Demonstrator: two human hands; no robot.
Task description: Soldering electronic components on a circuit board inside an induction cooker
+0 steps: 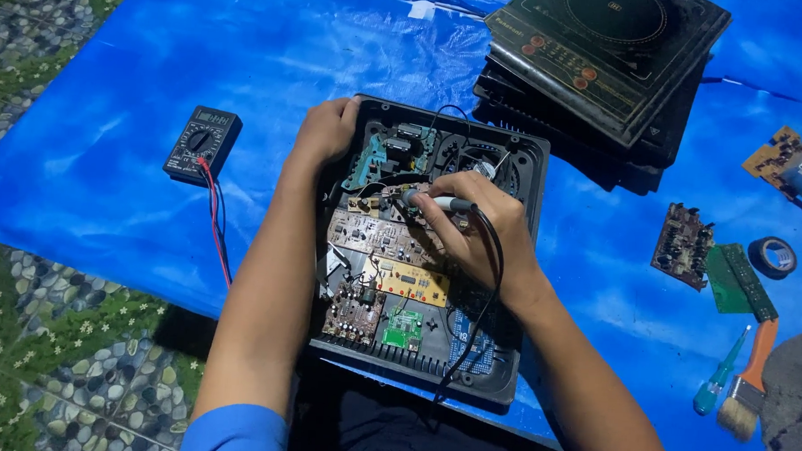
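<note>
Gripping a corded soldering iron point(444, 203), your right hand point(476, 228) closes around it over the opened cooker base point(518, 167) at centre. Your left hand point(326, 129) curls over the base's ten o'clock corner. A multimeter point(203, 144) lies at nine o'clock.
</note>
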